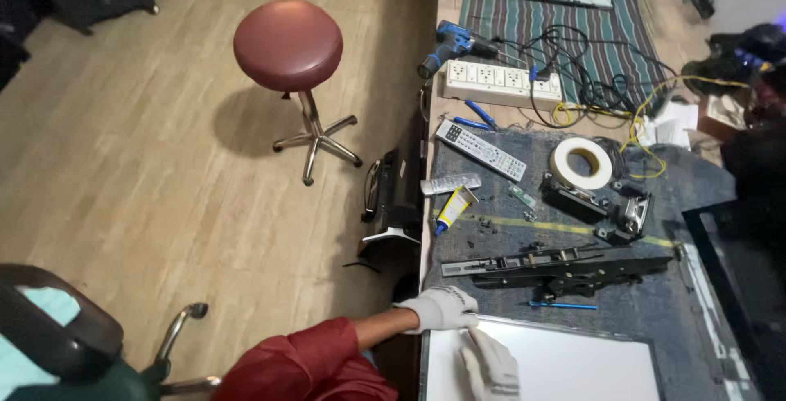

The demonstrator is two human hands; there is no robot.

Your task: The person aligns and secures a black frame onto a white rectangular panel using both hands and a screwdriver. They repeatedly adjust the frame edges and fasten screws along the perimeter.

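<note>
Both my hands wear white gloves. My left hand (442, 308), on a red-sleeved arm, curls over the top left corner of a flat white panel (573, 364) lying at the near edge of the workbench. My right hand (491, 365) rests flat on that panel's left part, fingers together and holding nothing. Just beyond the panel lie a long black bracket assembly (565, 266) and a thin blue pen-like tool (563, 306).
The grey bench mat (655, 303) holds two remote controls (480, 150), a glue tube (453, 209), a roll of white tape (581, 162), small screws and black metal parts (626, 213). Farther back are a power strip (501, 82), a blue drill (452, 45) and cables. A maroon stool (288, 45) stands on the wooden floor at left.
</note>
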